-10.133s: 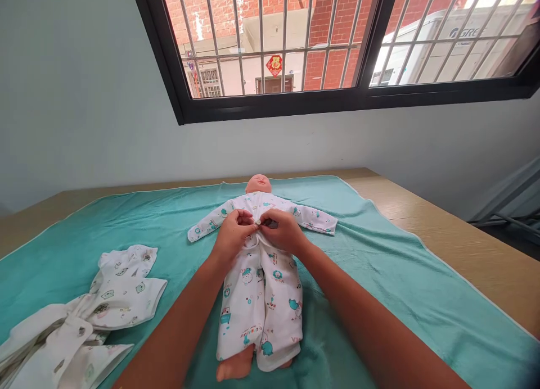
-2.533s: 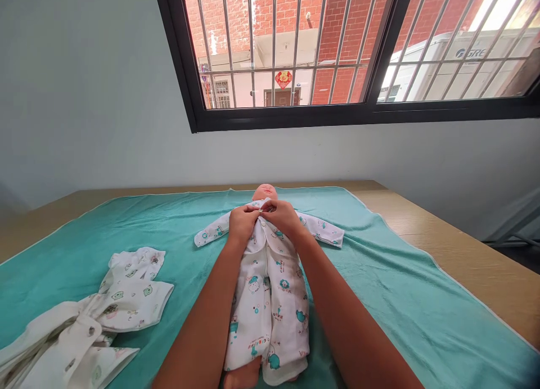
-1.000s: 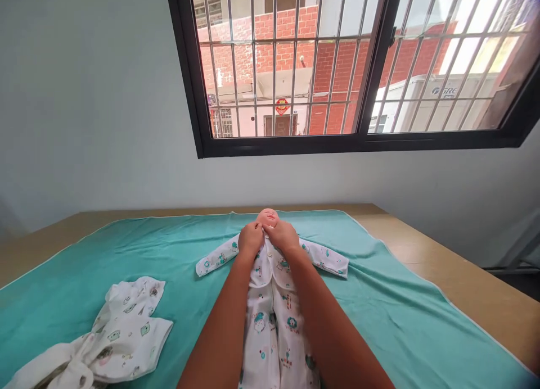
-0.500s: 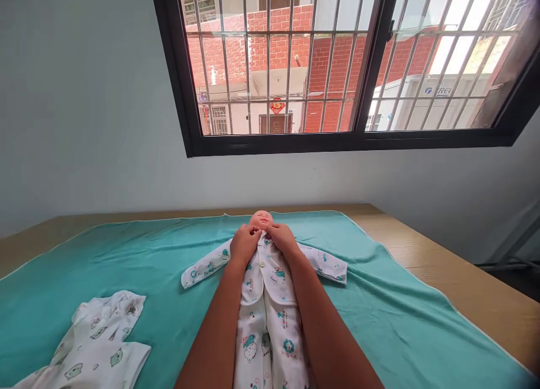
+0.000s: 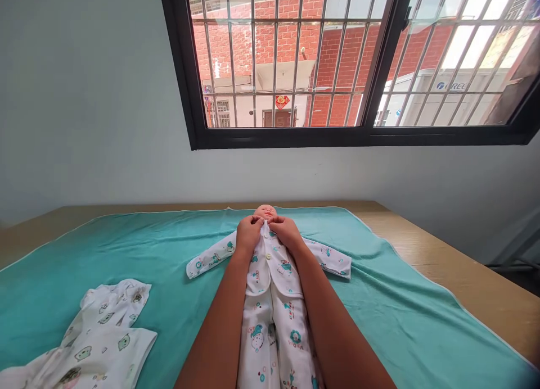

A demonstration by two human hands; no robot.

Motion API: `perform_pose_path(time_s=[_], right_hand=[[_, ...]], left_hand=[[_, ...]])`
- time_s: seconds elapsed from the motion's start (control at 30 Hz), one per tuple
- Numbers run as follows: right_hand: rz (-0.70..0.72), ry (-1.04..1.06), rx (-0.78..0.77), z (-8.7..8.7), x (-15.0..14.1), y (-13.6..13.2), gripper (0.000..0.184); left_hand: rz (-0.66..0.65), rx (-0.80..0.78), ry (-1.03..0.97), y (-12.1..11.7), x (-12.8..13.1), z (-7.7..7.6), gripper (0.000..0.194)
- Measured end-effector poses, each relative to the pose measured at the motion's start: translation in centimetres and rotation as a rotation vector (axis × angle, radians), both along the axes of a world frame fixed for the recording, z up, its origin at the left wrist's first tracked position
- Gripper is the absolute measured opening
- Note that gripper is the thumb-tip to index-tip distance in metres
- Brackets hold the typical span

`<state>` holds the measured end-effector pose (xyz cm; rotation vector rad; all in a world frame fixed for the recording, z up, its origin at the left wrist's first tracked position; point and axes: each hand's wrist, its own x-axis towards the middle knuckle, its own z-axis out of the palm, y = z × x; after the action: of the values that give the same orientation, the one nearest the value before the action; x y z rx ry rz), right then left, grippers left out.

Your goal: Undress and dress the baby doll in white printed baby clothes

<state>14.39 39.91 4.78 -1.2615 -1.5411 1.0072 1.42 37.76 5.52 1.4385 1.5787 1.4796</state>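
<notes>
A baby doll (image 5: 266,210) lies on its back with its head toward the wall. It is dressed in a white printed baby jacket (image 5: 265,271) and white printed pants (image 5: 258,344), sleeves spread to both sides. My left hand (image 5: 248,231) pinches the left side of the jacket's collar just below the doll's chin. On the other side of the neckline, my right hand (image 5: 286,231) is closed on the collar too. A pale button (image 5: 268,257) shows on the jacket front below my hands. My fingers partly hide the neck.
A teal cloth (image 5: 379,316) covers most of the wooden table (image 5: 426,248). White printed baby clothing (image 5: 105,344) lies crumpled at the lower left. Behind the table rises a pale wall (image 5: 97,125) with a dark-framed, barred window (image 5: 287,137).
The collar edges are lifted a little between my fingers, and my hands sit slightly lower on the doll, uncovering the chin. The whole view has shifted slightly.
</notes>
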Motion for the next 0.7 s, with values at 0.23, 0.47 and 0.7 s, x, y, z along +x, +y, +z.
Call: perform_pose_path(time_s=[0.23,0.47,0.7], right_hand=[[-0.103,-0.217,0.02,1.6,-0.9,-0.1,0.046],[-0.171,-0.626,0.069,2.0,-1.7,-0.2,0.047],[-0.164,-0.614,0.058,1.9,-1.5,0.0,0.032]], left_hand=[[0.015,-0.01,0.031,0.1,-0.1,-0.4,0.019],[-0.024,-0.016,0.207,-0.3,0.1,-0.2,0.014],[0.011,-0.014,0.218,-0.1,0.1,-0.4,0.011]])
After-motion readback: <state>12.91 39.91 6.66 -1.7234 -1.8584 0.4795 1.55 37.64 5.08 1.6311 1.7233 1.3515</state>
